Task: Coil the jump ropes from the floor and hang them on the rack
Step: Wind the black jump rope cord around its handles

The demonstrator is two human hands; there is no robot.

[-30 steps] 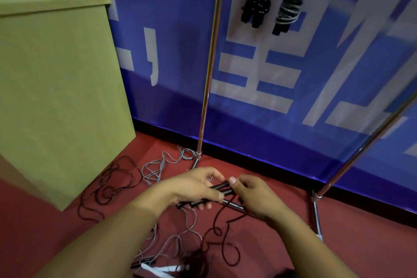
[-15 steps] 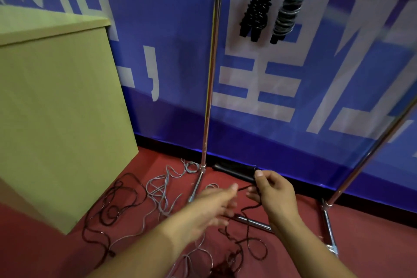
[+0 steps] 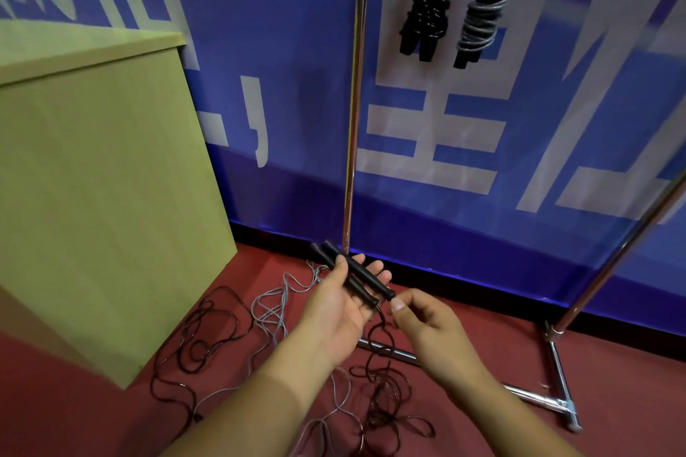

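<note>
Two black jump-rope handles lying across open left hand.
Left fingers extended, palm up, thumb over the handles; right hand loosely curled just beside the handle ends, holding nothing visible. Black cord trails to floor; coiled ropes hang on the rack beyond.

A blue banner with large pale characters is covering the wall. A black baseboard strip is running below the banner, meeting the dark red floor. Left of the banner, a light wooden cabinet is standing on that floor.
</note>
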